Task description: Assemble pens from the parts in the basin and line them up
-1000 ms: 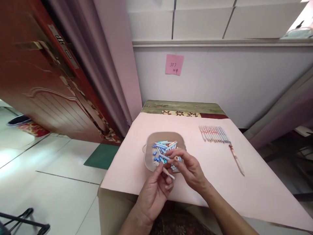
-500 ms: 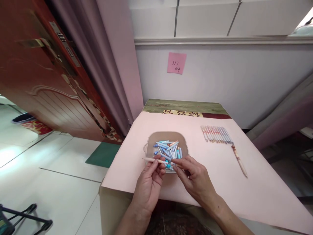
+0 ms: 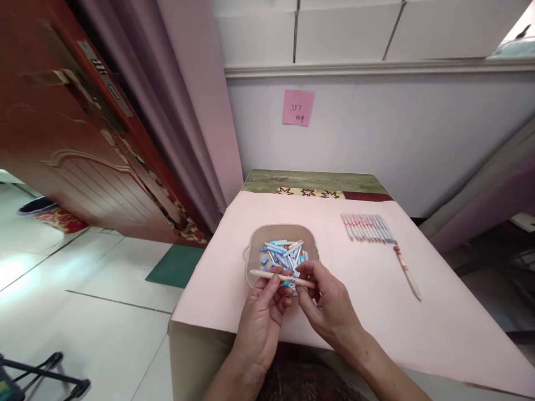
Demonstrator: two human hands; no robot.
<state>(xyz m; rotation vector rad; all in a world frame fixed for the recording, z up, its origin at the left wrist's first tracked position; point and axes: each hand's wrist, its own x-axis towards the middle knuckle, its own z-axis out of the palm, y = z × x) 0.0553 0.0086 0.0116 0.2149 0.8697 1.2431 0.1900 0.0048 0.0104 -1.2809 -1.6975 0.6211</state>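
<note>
At six o'clock over the tub point(image 3: 282, 229), your left hand point(image 3: 261, 309) and right hand point(image 3: 330, 301) grip the pen point(image 3: 267, 275) between fingertips; uneven twisting could drop it among loose parts point(image 3: 280, 250).

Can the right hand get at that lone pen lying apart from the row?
Likely yes: nothing stands between the right hand and the lone pen, though its fingers are busy on the held pen.

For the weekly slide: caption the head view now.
Left hand and right hand hold a pale pen above the bin.
</note>
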